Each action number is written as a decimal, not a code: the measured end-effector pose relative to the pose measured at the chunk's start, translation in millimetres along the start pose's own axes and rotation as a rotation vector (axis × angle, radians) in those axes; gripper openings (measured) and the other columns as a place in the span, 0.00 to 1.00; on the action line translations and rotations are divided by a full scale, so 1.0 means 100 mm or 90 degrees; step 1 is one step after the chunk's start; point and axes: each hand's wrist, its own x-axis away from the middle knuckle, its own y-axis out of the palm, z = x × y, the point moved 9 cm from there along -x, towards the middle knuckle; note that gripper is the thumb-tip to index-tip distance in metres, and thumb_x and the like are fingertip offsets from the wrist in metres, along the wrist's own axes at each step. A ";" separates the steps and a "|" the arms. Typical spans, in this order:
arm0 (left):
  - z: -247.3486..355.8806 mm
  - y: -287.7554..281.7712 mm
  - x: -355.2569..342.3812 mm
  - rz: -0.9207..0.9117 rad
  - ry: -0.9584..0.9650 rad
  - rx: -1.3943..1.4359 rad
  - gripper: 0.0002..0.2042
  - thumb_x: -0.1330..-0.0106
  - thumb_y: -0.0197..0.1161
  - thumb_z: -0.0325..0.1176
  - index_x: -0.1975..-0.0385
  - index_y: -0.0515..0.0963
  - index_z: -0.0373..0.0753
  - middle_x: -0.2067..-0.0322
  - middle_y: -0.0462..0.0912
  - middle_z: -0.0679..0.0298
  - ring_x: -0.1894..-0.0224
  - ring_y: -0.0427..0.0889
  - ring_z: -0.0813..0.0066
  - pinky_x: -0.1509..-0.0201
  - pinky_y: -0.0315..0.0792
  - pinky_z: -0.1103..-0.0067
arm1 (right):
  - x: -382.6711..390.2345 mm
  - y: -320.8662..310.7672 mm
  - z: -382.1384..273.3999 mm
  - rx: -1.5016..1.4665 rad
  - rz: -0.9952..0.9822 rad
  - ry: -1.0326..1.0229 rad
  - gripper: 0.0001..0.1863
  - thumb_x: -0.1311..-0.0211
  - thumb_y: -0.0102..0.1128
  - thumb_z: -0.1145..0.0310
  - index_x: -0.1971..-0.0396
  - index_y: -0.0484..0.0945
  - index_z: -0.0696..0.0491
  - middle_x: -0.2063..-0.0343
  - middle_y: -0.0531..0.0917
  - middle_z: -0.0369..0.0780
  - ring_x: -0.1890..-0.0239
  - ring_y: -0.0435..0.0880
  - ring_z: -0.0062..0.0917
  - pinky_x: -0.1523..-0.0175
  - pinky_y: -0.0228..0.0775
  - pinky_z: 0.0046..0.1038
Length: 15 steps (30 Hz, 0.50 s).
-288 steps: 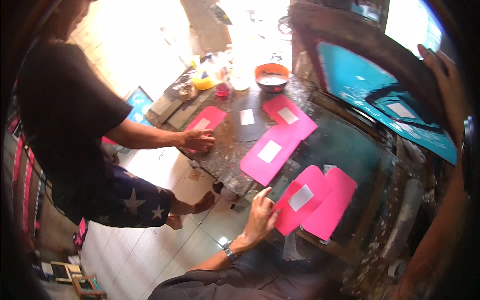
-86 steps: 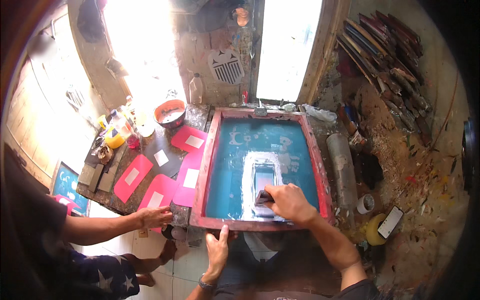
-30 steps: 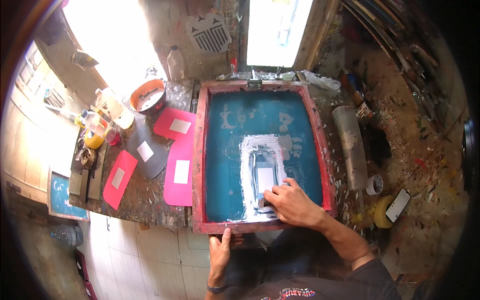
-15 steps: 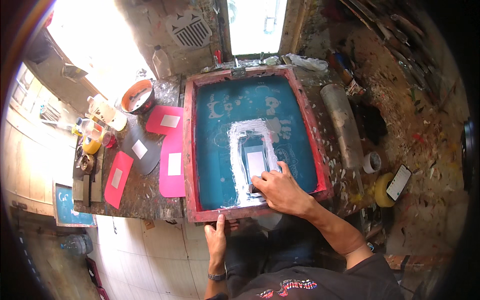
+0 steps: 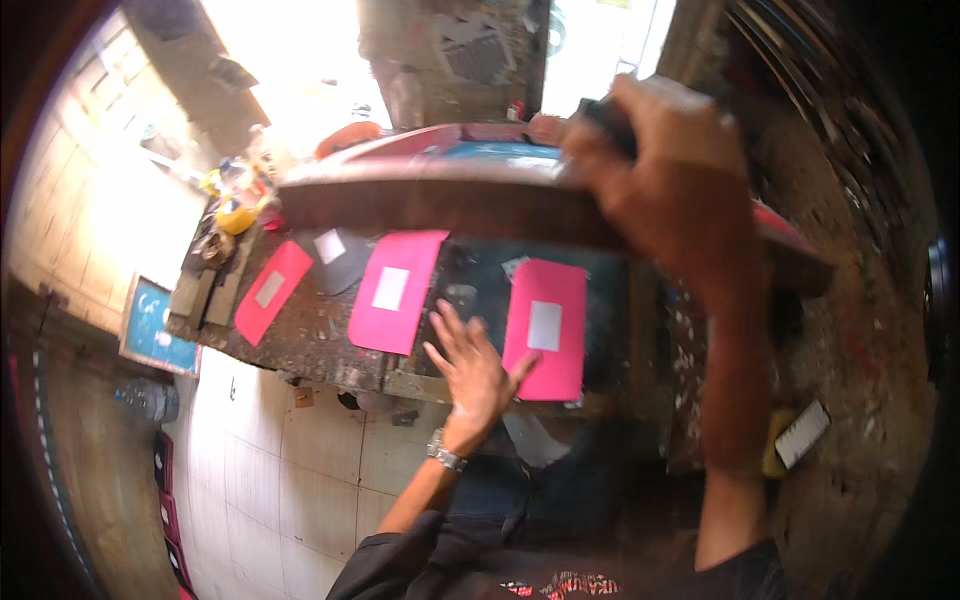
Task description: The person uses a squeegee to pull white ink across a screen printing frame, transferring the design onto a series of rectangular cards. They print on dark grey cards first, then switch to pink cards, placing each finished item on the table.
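Far left on the surface [image 5: 300,345] I note a red envelope [image 5: 272,292], then a pink envelope [image 5: 397,290] beside it, both lying flat with white patches. My left hand [image 5: 475,372] lies open, fingers spread wide, its fingertips touching the near edge of a third pink envelope [image 5: 547,327] under the raised frame. Further right, my right hand [image 5: 665,170] has its grip closed on the front rail of the red-framed printing screen [image 5: 440,195], tilted up above the surface.
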 end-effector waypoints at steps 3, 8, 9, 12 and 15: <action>-0.21 0.37 0.50 -0.142 -0.011 0.054 0.32 0.39 0.75 0.54 0.54 0.76 0.27 0.23 0.38 0.28 0.20 0.34 0.25 0.26 0.43 0.31 | -0.51 -0.04 0.32 -0.068 -0.153 0.091 0.25 0.32 0.67 0.49 0.54 0.85 0.59 0.64 0.87 0.50 0.56 0.88 0.43 0.47 0.75 0.40; -1.32 -0.43 0.35 0.015 -0.356 0.535 0.09 0.29 0.67 0.31 0.57 0.78 0.32 0.63 0.87 0.50 0.57 0.89 0.62 0.56 0.81 0.70 | -1.11 0.13 1.48 0.065 -0.061 0.006 0.22 0.24 0.58 0.61 0.36 0.79 0.54 0.37 0.77 0.49 0.36 0.77 0.35 0.30 0.65 0.30; -1.49 -0.56 0.34 0.030 -0.361 0.477 0.14 0.29 0.69 0.36 0.54 0.77 0.33 0.57 0.85 0.48 0.50 0.87 0.58 0.49 0.79 0.67 | -1.28 0.24 1.56 0.102 -0.059 -0.112 0.23 0.24 0.58 0.60 0.36 0.78 0.54 0.37 0.77 0.49 0.35 0.77 0.34 0.29 0.64 0.30; -0.94 -0.58 0.31 0.022 -0.149 0.228 0.23 0.30 0.70 0.47 0.51 0.76 0.31 0.41 0.75 0.41 0.34 0.73 0.48 0.33 0.69 0.57 | -1.23 0.02 0.88 0.257 -0.103 -0.260 0.29 0.28 0.58 0.49 0.41 0.82 0.56 0.43 0.83 0.51 0.39 0.81 0.41 0.32 0.69 0.37; -0.16 0.08 0.53 -0.120 -0.069 0.076 0.36 0.34 0.67 0.64 0.50 0.73 0.29 0.23 0.44 0.31 0.20 0.40 0.32 0.23 0.45 0.41 | -1.20 -0.30 0.26 0.189 -0.111 0.075 0.33 0.30 0.57 0.41 0.43 0.84 0.56 0.44 0.85 0.50 0.41 0.84 0.42 0.34 0.71 0.40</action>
